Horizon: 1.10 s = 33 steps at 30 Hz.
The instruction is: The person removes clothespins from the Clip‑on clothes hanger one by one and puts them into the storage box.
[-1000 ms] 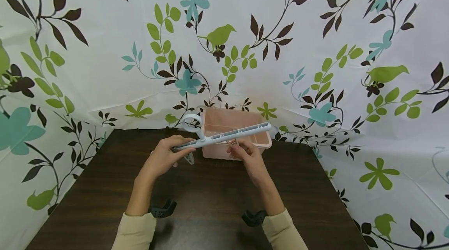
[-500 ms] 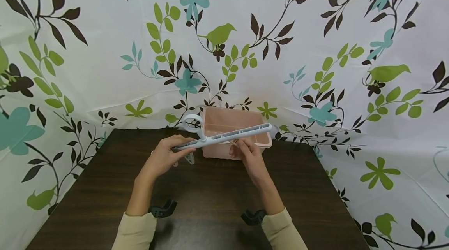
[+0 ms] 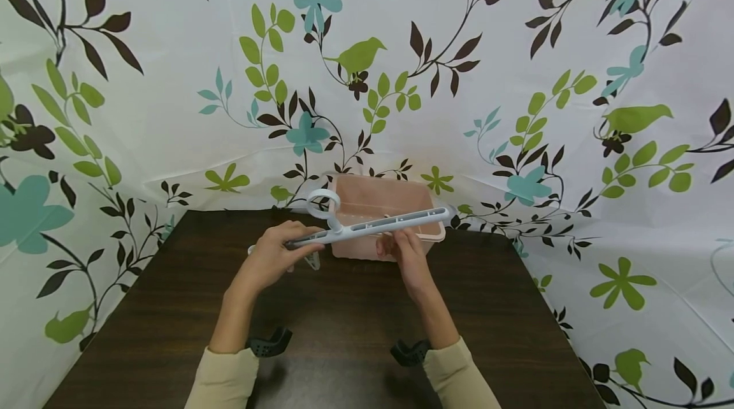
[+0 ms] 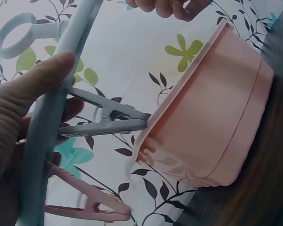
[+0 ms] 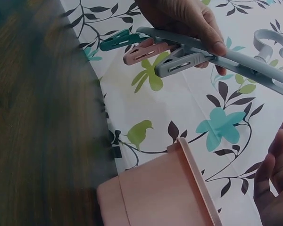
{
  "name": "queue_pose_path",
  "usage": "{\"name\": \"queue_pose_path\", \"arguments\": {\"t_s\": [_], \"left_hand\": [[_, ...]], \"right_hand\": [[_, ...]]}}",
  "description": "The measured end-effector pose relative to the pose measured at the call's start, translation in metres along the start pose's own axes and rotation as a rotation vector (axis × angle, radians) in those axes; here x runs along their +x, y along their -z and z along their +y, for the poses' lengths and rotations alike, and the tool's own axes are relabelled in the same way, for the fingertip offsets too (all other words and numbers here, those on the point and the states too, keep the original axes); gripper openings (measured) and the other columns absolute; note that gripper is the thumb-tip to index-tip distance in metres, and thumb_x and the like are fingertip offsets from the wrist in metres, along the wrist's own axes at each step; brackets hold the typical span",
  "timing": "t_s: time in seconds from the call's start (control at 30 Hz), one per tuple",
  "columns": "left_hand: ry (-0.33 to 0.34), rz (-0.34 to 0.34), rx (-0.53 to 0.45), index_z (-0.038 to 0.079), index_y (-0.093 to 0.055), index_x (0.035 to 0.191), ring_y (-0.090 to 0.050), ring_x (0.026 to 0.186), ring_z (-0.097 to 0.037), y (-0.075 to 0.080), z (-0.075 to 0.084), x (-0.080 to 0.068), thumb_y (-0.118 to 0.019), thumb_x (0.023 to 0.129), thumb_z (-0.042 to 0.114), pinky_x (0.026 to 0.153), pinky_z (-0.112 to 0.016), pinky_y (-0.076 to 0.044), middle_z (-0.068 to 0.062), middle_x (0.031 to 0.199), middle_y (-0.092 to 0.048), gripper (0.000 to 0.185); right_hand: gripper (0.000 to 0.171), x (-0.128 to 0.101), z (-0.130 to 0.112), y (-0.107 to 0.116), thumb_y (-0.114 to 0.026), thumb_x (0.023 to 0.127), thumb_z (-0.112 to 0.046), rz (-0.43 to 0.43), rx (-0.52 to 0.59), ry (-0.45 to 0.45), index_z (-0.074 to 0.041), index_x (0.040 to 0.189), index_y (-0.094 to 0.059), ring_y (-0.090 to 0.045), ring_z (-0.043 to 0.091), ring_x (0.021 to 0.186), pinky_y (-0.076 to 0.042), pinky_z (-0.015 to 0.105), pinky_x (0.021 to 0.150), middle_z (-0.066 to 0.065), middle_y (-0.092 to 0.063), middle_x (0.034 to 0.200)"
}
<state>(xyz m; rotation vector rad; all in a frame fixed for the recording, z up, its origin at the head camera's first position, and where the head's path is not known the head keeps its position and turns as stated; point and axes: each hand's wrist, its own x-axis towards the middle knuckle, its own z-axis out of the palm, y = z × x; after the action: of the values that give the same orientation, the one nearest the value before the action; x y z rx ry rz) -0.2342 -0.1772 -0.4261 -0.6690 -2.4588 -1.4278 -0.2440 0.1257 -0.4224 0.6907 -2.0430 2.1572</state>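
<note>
My left hand grips the left end of a pale blue hanger bar with a ring hook, held level above the dark table. In the left wrist view my thumb lies across the bar; a grey clothespin and a pink clothespin hang from it. The right wrist view shows a teal peg, a pink peg and a grey peg clipped by the left hand. My right hand sits just under the bar's middle, fingers loosely bent, holding nothing I can see.
A pink plastic bin stands at the table's far edge, right behind the hanger. A floral curtain closes in the back and both sides. The dark wooden table stretches toward me.
The hanger has shifted a little to the right and its right end has dropped slightly. My right hand has slid right along under the bar. The left grip is unchanged.
</note>
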Motion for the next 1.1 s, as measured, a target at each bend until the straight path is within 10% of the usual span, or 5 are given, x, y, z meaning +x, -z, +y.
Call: {"name": "queue_pose_path", "arguments": {"t_s": [0.47, 1.1], "left_hand": [[-0.092, 0.086, 0.097, 0.020, -0.081, 0.126, -0.060, 0.079, -0.011, -0.003, 0.006, 0.001, -0.085, 0.094, 0.025, 0.061, -0.026, -0.055, 0.004, 0.103, -0.073, 0.032], [-0.143, 0.144, 0.114, 0.015, -0.083, 0.123, -0.062, 0.089, -0.017, -0.004, 0.003, 0.000, -0.089, 0.089, 0.016, 0.072, -0.032, -0.053, -0.002, 0.108, -0.074, 0.035]], "right_hand": [[0.038, 0.007, -0.009, 0.004, -0.041, 0.118, -0.029, -0.011, -0.023, 0.003, -0.027, 0.106, -0.077, -0.050, 0.019, 0.064, -0.046, 0.029, 0.067, 0.014, -0.048, 0.066], [0.035, 0.007, -0.014, 0.000, -0.040, 0.114, -0.019, -0.089, 0.024, -0.089, -0.016, 0.092, -0.068, -0.038, 0.020, 0.058, -0.039, 0.027, 0.061, -0.001, -0.043, 0.063]]}}
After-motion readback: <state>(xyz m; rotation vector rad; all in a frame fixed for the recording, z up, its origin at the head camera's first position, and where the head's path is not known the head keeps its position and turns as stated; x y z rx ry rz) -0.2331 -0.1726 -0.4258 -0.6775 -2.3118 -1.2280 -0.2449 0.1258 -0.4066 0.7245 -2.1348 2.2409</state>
